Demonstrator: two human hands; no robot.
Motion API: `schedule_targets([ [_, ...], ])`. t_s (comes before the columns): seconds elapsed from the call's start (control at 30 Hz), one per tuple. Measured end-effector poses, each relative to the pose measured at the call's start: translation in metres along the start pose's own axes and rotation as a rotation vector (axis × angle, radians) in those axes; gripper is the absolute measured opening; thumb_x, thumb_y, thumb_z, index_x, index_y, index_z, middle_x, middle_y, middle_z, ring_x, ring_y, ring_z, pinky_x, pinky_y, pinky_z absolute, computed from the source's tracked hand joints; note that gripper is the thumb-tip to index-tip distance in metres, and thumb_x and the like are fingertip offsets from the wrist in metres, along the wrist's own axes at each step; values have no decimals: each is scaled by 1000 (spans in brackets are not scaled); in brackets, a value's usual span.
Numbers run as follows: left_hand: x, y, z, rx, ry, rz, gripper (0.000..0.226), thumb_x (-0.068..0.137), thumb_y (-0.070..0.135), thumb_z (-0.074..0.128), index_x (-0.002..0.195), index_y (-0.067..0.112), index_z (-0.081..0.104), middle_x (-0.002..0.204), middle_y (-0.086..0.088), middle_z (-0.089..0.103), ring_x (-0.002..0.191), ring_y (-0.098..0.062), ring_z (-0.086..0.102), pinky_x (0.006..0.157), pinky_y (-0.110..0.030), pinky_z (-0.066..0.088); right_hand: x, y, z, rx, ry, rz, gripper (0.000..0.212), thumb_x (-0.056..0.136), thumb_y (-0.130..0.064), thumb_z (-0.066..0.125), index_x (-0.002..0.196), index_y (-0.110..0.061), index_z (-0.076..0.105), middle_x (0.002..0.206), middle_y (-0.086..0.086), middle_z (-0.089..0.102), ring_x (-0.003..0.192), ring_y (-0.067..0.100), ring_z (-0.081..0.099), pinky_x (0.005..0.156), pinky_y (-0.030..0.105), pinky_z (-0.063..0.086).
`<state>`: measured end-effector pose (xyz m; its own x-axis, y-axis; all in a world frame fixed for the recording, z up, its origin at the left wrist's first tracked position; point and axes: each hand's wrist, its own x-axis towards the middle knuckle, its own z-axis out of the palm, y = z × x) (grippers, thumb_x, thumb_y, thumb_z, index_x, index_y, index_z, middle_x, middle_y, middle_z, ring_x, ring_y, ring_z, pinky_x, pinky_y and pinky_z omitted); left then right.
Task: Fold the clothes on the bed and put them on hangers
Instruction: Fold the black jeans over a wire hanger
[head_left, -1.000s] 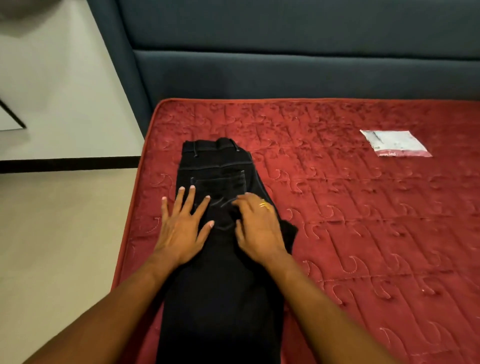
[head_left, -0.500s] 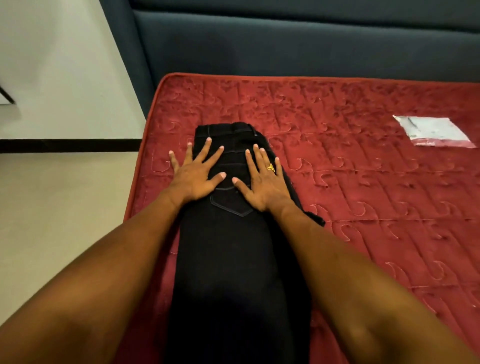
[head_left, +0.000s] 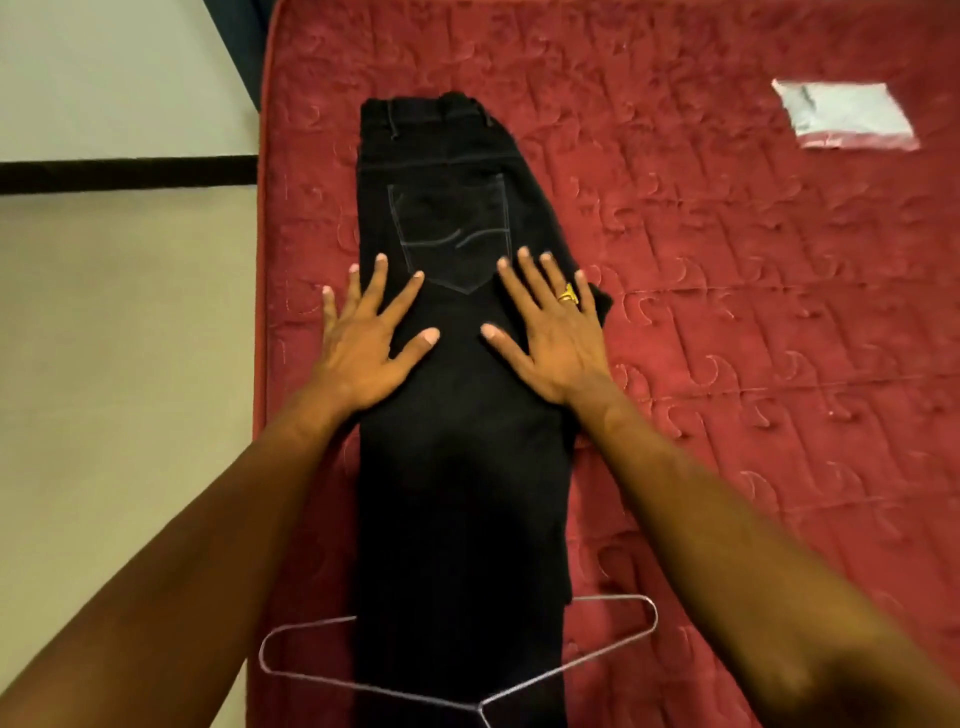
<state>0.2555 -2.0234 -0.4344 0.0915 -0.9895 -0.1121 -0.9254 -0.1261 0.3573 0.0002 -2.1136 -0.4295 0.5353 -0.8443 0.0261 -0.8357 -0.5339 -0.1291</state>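
Both the left hand and right hand lie flat and open on the black jeans along the red mattress's left edge, and should smooth outward evenly without shifting the legs on the wire hanger.

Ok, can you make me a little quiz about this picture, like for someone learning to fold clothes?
1. True or false: the black jeans cover part of the wire hanger.
2. What lies far off on the red mattress? A) white packet B) shoe C) book
3. Fill in: the ring sits on the ___ hand.
Key: 1 true; 2 A; 3 right hand.
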Motion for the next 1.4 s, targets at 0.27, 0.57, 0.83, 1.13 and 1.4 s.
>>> schedule_targets([
  [0.27, -79, 13, 2, 66, -81, -38, 78, 91, 76, 21, 161, 42, 9, 171, -2, -8, 155, -37, -9, 121, -65, -5, -73, -7, 4, 61, -49, 249, 61, 109, -49, 25, 164, -24, 19, 173, 1, 9, 159, 25, 3, 124, 61, 11],
  [0.57, -187, 54, 19, -39, -61, -22, 83, 89, 83, 24, 160, 42, 13, 171, 2, -3, 156, -33, -8, 119, -68, -10, -187, -35, -7, 328, -61, 247, 105, 82, -93, 36, 163, -27, 21, 172, 9, 11, 159, 28, 6, 127, 54, 4],
  [0.83, -271, 64, 33, 141, -59, -30, 112, 74, 91, 43, 161, 38, -3, 169, 1, -17, 156, -28, -13, 116, -71, -1, -272, -42, 0, 346, -102, 195, 137, 64, -98, 53, 164, -14, 12, 172, 2, 7, 159, 17, 1, 129, 50, 6],
  [1.13, -319, 59, 5, 19, 132, -38, 85, 84, 66, 62, 152, 22, 37, 146, -15, 46, 133, -38, 44, 105, -53, 41, -320, -50, -35, 221, -11, 67, 85, 76, -64, 72, 143, -17, 49, 141, 10, 51, 132, 31, 47, 106, 50, 43],
  [1.4, -346, 50, 3, 234, 56, 282, 39, 67, 33, 56, 103, 20, 66, 98, -3, 58, 91, -27, 53, 81, -42, 45, -343, -88, -27, 265, -80, -231, 30, 69, -42, 54, 90, -22, 63, 86, -1, 61, 83, 27, 62, 76, 40, 47],
])
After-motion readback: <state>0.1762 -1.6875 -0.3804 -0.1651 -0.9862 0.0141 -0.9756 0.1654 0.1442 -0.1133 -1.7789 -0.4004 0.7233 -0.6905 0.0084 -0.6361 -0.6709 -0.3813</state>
